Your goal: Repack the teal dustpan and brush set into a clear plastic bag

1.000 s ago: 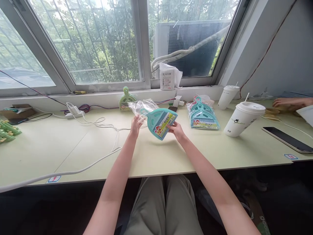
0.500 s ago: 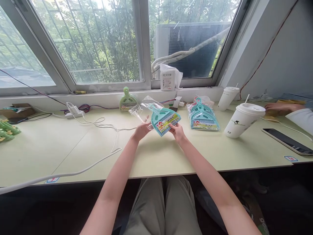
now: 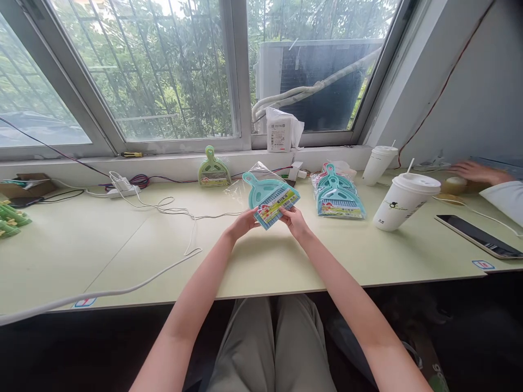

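Between my two hands, a turquoise dustpan and brush set (image 3: pixel 267 195) in a clear plastic bag is held above the table, tilted with its handle up to the left. My left hand (image 3: pixel 244 222) is closed on its lower left edge, the thumb on the front. At the lower right, my right hand (image 3: pixel 295 222) pinches the set over its printed label. Loose plastic sticks out beside the handle. Right of my hands lie several more wrapped turquoise dustpan sets (image 3: pixel 340 198). A green dustpan set (image 3: pixel 213 169) leans at the back, left of my hands.
Two white lidded cups (image 3: pixel 407 200) with straws and a phone (image 3: pixel 479 235) are on the right. Another person's hand (image 3: pixel 478 171) is at the far right. White cables (image 3: pixel 175 211) cross the left of the table (image 3: pixel 143 261). A tissue pack (image 3: pixel 280 133) rests on the sill.
My left hand has come down from the loose plastic and now grips the dustpan's lower left edge. The bag lies closer around the handle. The other person's hand has shifted slightly.
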The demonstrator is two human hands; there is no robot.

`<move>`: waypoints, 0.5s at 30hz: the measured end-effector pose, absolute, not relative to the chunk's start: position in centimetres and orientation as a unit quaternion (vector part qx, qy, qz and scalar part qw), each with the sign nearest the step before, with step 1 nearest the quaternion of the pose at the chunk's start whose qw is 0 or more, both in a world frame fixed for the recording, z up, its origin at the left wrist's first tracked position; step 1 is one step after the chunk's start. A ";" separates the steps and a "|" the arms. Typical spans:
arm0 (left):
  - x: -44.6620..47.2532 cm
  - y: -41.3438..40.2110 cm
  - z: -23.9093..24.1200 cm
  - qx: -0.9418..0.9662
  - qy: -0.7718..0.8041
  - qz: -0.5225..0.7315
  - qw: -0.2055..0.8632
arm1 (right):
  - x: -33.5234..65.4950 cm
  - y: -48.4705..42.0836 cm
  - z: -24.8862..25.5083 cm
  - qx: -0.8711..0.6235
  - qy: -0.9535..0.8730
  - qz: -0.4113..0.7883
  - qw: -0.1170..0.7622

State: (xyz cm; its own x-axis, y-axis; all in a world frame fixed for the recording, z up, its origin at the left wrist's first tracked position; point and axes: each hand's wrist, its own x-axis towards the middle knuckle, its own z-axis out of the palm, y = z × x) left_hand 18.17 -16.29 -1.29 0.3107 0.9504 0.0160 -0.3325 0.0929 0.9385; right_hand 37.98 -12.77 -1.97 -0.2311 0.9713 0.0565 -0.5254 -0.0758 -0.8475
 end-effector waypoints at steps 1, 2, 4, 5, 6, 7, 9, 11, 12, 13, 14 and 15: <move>18.2 -16.3 -1.3 0.469 0.335 0.482 0.660 | 38.0 -12.7 -2.0 -0.281 -0.396 0.677 0.553; 18.2 -16.3 -1.4 0.471 0.339 0.478 0.659 | 38.0 -12.7 -2.0 -0.281 -0.397 0.678 0.551; 18.1 -16.4 -1.4 0.481 0.349 0.465 0.656 | 38.1 -12.6 -2.0 -0.282 -0.402 0.681 0.543; 18.1 -16.5 -1.4 0.488 0.354 0.457 0.654 | 38.1 -12.6 -2.0 -0.280 -0.407 0.682 0.539; 18.2 -16.6 -1.3 0.496 0.357 0.448 0.652 | 38.1 -12.6 -2.0 -0.277 -0.412 0.682 0.537; 18.3 -16.8 -1.2 0.505 0.358 0.437 0.653 | 38.1 -12.6 -1.9 -0.273 -0.416 0.680 0.539; 18.8 -17.3 -0.8 0.522 0.344 0.401 0.670 | 38.1 -12.6 -1.9 -0.267 -0.416 0.672 0.551; 19.5 -17.7 -0.5 0.531 0.321 0.361 0.696 | 38.0 -12.6 -1.9 -0.266 -0.409 0.664 0.567; 19.9 -17.8 -0.5 0.529 0.313 0.355 0.705 | 38.0 -12.5 -1.9 -0.266 -0.403 0.661 0.574; 20.2 -17.8 -0.5 0.520 0.311 0.366 0.706 | 37.9 -12.5 -2.0 -0.264 -0.398 0.659 0.581; 20.6 -17.7 -0.5 0.506 0.316 0.396 0.698 | 37.9 -12.5 -2.0 -0.262 -0.394 0.658 0.586; 20.9 -17.6 -0.6 0.489 0.324 0.441 0.680 | 37.9 -12.5 -2.0 -0.260 -0.391 0.657 0.590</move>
State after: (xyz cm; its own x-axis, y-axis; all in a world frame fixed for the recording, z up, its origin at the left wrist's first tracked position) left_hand 20.91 -17.60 -0.64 0.4017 0.9157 -0.0102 -0.2820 0.1343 0.9500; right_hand 37.87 -12.49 -2.02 -0.1686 0.9785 0.1192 -0.5719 0.0014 -0.8203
